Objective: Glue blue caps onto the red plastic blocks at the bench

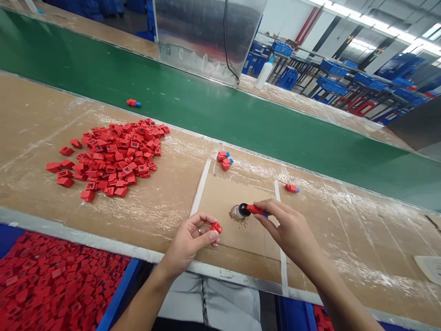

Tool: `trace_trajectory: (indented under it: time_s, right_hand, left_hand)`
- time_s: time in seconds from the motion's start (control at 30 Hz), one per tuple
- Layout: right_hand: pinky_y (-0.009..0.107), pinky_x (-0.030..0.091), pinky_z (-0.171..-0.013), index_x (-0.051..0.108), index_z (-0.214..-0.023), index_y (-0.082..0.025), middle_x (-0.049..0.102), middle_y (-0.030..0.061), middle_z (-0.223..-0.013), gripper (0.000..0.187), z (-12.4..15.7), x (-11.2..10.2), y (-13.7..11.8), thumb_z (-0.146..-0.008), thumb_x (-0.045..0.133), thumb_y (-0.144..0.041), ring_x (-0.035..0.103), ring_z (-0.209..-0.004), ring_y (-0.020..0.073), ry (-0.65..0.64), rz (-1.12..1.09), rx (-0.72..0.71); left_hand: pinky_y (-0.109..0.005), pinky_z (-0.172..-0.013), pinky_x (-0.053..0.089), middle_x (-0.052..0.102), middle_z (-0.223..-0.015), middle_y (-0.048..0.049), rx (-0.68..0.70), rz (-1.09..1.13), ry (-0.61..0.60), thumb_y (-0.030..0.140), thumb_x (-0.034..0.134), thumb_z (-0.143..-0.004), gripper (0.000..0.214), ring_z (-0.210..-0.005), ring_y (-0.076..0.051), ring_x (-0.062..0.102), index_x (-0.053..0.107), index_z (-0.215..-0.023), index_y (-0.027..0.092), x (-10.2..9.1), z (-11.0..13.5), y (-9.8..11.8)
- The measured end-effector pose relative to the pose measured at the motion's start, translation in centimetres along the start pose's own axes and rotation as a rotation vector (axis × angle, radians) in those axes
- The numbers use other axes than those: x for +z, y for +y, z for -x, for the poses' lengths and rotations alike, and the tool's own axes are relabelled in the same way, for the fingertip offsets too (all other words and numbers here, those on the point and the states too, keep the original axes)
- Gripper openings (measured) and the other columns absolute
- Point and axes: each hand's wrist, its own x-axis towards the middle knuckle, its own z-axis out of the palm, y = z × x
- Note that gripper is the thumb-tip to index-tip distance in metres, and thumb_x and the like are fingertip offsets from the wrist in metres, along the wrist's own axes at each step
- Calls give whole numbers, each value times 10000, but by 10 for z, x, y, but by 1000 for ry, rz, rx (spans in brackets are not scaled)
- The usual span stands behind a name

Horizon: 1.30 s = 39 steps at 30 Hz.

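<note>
Crate: blue-rimmed crate (119, 294) at lower left of frame, packed with loose red plastic parts.

Left hand (188, 246): thumb and index finger closed on a small red plastic block (216, 227), other fingers curled, ring on one finger; hand sits over the near bench edge.

Right hand (289, 230): fingertips (262, 208) pinched tight on a red-and-blue plastic part (257, 210), its black round end (244, 209) touching a small round brown-smeared dab (236, 213). I can't tell if that dab is a pot or just a pile.

Under the hands: cardboard sheet (234, 230) at center, between two white tape strips (200, 187), brown specks scattered near the dab.

Top of sheet: two red-and-blue parts (223, 160) lie together at its far edge; one more (291, 188) sits just right of the far-right tape.

Bench: red parts heaped (110, 158) at left of center on a tan board surface (103, 220).

Belt: green conveyor belt (241, 124) runs across upper frame, one red-and-blue part (132, 103) lying on it.

Far side: white plastic bottle (264, 75) beside a metal panel (206, 37); blue crates (330, 82) on racks at upper right.
</note>
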Motion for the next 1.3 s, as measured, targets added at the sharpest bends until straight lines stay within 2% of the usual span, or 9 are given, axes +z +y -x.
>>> trace_trajectory:
  time_s: [0.4, 1.03, 1.3]
  right_hand:
    - [301, 493, -690, 619, -1038, -205, 652, 70, -971, 173, 1, 3, -3, -1010, 455, -253, 649, -827, 195, -20, 19, -27]
    - [302, 491, -641, 631, -974, -202, 649, 78, -919, 233, 0, 2, -8, -1025, 422, -294, 650, -771, 199, -32, 38, -44]
    - [300, 483, -644, 622, -965, -196, 637, 72, -907, 230, 0, 1, -9, -1027, 421, -290, 641, -757, 193, -45, 45, -41]
  left_hand:
    - [-210, -650, 512, 655, -854, -3, 5, 21, -2, 239, 754, -813, 216, -710, -105, 646, 624, -974, 176, 1, 1, 0]
    - [-224, -641, 503, 683, -827, -18, -13, 38, 18, 237, 778, -785, 237, -687, -120, 650, 636, -963, 169, 1, 1, 0]
    - [-214, -626, 521, 655, -948, -28, -11, 64, 15, 233, 785, -780, 384, -676, -103, 659, 630, -1128, 191, 1, 0, 1]
